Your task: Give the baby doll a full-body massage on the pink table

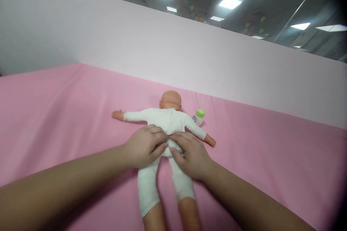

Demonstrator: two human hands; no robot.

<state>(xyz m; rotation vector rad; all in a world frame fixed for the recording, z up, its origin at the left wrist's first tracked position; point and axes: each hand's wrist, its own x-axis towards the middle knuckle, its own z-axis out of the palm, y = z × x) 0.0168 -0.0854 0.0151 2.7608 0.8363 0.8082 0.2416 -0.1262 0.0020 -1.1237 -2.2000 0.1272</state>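
A baby doll [165,119] in a white one-piece suit lies face down on the pink sheet [67,108], its head away from me, arms spread out and bare lower legs toward me. My left hand [145,146] rests on the left side of the doll's waist, its fingers bent and pressing into the white cloth. On the right side of the waist my right hand [191,153] does the same, thumb and fingers pinching the suit. The fingertips of both hands nearly meet over the doll's lower back.
A small white bottle with a green cap [199,116] lies on the sheet just right of the doll's shoulder. A pale pink wall panel [162,43] rises behind the bed. Ceiling lights and glass partitions show above it.
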